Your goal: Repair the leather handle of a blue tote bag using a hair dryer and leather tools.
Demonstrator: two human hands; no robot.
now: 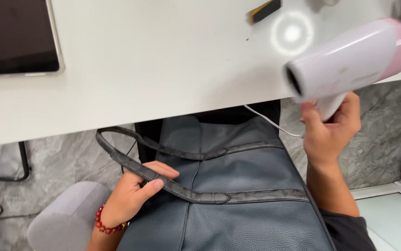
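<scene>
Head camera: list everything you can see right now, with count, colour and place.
Hair dryer: one, white and pink, raised over the table's right edge.
Cord: one, white, trailing below the dryer.
Bag: one, dark blue leather, on the lap.
Strap: one, dark patterned, looping off the bag's left.
Table: one, white, top.
Tablet: one, dark screen, top left.
Small block: one, black and yellow, top centre.
Stool: one, grey, bottom left.
Bead bracelet: one, red, left wrist.
Left hand: gripping the strap.
Right hand: gripping the dryer handle.

dark rectangular screen [14,37], table's far-left corner
</scene>
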